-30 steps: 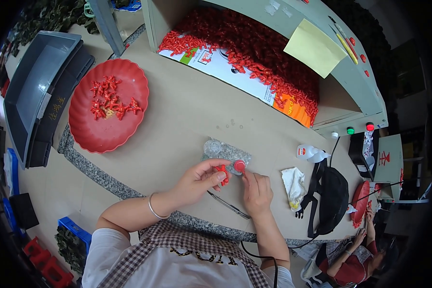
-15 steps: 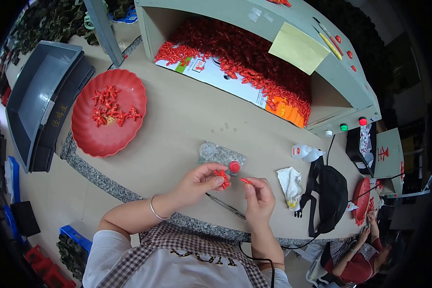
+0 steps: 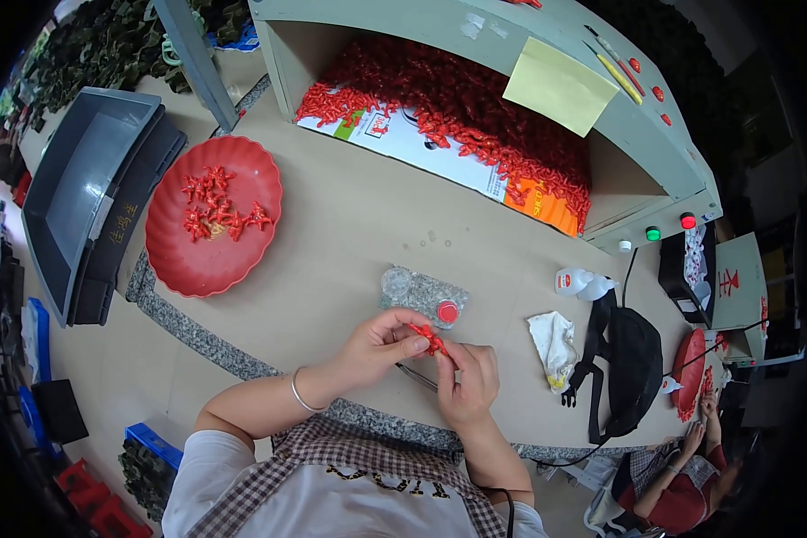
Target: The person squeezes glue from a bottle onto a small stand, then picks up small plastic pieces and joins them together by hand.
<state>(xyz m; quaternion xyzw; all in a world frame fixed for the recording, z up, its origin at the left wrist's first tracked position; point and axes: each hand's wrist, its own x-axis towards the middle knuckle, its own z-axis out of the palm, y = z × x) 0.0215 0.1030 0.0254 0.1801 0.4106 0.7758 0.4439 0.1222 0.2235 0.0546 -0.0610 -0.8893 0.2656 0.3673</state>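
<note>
In front of my chest, my left hand (image 3: 378,350) pinches a small red plastic figure (image 3: 428,337) between thumb and fingers. My right hand (image 3: 469,381) is closed at the figure's right side, its fingertips touching it; the small red piece in that hand is mostly hidden now. Metal tweezers (image 3: 416,377) lie on the table, partly behind my hands. Just beyond sits a speckled stone block (image 3: 421,294), with a clear round dish (image 3: 398,286) and a small red-filled cap (image 3: 446,311) on it.
Several red figures lie in a scalloped red bowl (image 3: 166,255) at left, beside stacked grey bins (image 3: 49,211). A shelf unit holds a heap of red parts (image 3: 448,99). On the right are squeeze bottles (image 3: 585,282), a stained cloth (image 3: 554,348) and a black bag (image 3: 632,372). A co-worker (image 3: 681,493) sits beyond.
My right hand has moved left and brought its small red piece against the figure in my left hand. The hands were apart before. The whole view has shifted slightly.
</note>
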